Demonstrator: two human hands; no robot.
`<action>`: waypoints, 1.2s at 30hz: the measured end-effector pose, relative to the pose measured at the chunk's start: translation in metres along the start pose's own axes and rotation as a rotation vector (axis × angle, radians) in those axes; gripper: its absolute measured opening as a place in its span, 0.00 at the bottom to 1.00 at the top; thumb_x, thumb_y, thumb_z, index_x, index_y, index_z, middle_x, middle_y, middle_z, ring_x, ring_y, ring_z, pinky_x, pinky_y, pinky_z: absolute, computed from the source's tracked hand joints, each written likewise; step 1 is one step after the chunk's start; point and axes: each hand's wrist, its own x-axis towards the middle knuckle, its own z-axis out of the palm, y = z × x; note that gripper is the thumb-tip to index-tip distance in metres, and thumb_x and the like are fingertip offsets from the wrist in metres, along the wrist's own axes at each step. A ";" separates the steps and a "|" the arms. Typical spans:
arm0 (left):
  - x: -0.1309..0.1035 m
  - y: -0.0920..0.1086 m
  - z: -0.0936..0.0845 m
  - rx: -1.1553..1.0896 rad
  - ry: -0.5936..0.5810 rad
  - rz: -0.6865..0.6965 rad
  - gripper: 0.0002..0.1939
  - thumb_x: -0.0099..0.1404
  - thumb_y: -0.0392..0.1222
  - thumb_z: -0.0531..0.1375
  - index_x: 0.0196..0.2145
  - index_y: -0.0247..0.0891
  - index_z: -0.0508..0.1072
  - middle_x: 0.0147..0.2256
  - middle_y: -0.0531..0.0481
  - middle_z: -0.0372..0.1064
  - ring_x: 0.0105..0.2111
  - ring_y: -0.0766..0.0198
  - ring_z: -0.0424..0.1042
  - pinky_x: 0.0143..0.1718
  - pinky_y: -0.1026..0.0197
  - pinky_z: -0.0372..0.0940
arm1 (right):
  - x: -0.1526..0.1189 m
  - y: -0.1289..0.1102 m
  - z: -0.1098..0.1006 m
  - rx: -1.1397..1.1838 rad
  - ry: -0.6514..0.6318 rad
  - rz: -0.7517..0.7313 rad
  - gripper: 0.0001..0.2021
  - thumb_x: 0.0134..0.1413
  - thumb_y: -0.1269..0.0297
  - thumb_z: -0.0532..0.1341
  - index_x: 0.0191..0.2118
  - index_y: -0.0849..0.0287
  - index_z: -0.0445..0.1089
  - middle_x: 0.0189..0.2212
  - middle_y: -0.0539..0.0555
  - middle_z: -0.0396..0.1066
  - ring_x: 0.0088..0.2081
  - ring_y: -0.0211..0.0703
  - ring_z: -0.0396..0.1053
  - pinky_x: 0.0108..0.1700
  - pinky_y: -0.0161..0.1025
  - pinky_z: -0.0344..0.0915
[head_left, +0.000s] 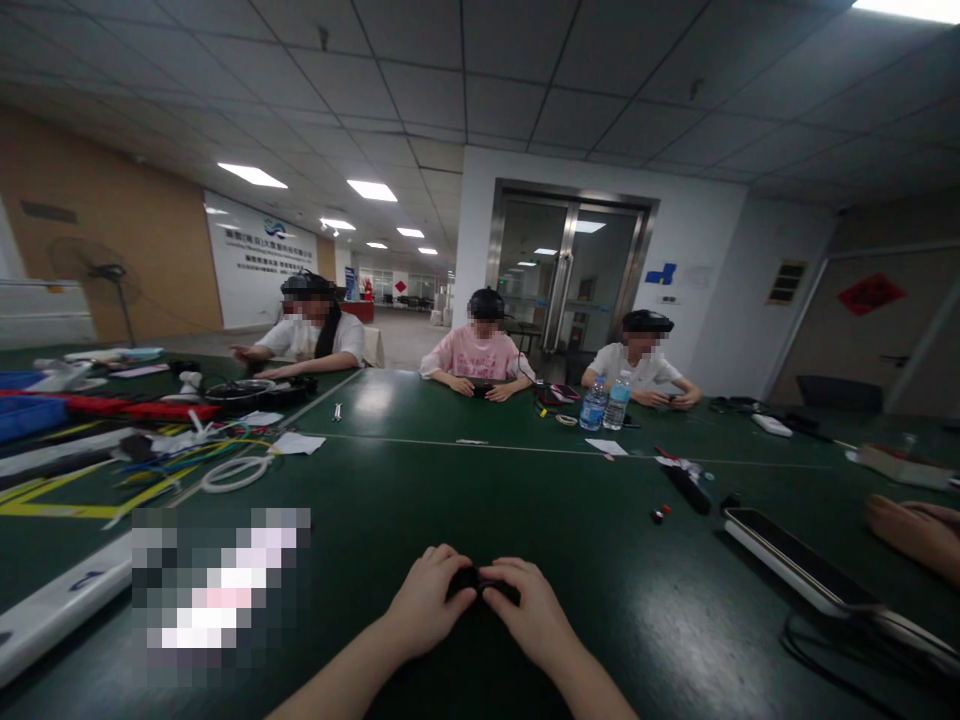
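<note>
My left hand and my right hand meet low in the middle of the head view, just over the green table. Between them is a small black object, gripped at both ends by curled fingers and thumbs. Its kind cannot be made out, since the fingers cover most of it. To the left lies a blurred-out bright rectangular thing beside a long white bar.
Cables and a white coiled hose lie at left. Two water bottles stand across the table, where three people sit. At right are a black-topped flat device, a black tool and another person's hand.
</note>
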 end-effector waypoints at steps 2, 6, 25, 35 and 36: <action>0.001 -0.001 0.001 0.009 -0.004 0.003 0.18 0.61 0.47 0.52 0.48 0.43 0.67 0.46 0.47 0.62 0.46 0.58 0.61 0.48 0.57 0.57 | 0.000 0.000 0.000 -0.015 0.004 -0.003 0.12 0.46 0.60 0.60 0.40 0.45 0.73 0.45 0.51 0.69 0.50 0.49 0.63 0.54 0.49 0.55; 0.002 -0.004 0.004 0.040 0.004 0.012 0.18 0.61 0.46 0.51 0.48 0.43 0.67 0.46 0.47 0.62 0.47 0.58 0.61 0.48 0.56 0.56 | 0.000 -0.001 0.000 -0.022 0.005 -0.010 0.12 0.46 0.60 0.60 0.39 0.45 0.73 0.44 0.51 0.69 0.49 0.47 0.63 0.53 0.48 0.55; 0.002 -0.003 0.003 0.025 0.022 0.017 0.19 0.62 0.52 0.49 0.44 0.41 0.70 0.45 0.46 0.64 0.46 0.59 0.61 0.47 0.58 0.57 | -0.005 -0.011 -0.003 -0.086 0.020 -0.015 0.11 0.49 0.60 0.58 0.40 0.49 0.71 0.40 0.49 0.71 0.46 0.46 0.65 0.48 0.42 0.58; 0.004 -0.007 0.005 0.014 0.022 0.020 0.20 0.62 0.53 0.49 0.44 0.41 0.70 0.45 0.47 0.63 0.46 0.58 0.62 0.47 0.58 0.57 | -0.006 -0.014 -0.004 -0.086 0.005 0.005 0.11 0.50 0.61 0.57 0.41 0.49 0.71 0.41 0.49 0.71 0.47 0.46 0.65 0.49 0.43 0.58; 0.004 -0.007 0.005 0.015 0.022 0.020 0.20 0.62 0.53 0.49 0.44 0.41 0.70 0.45 0.47 0.63 0.46 0.58 0.62 0.47 0.58 0.57 | -0.006 -0.014 -0.004 -0.085 0.006 0.003 0.11 0.50 0.61 0.57 0.40 0.49 0.71 0.41 0.49 0.71 0.46 0.46 0.65 0.49 0.43 0.58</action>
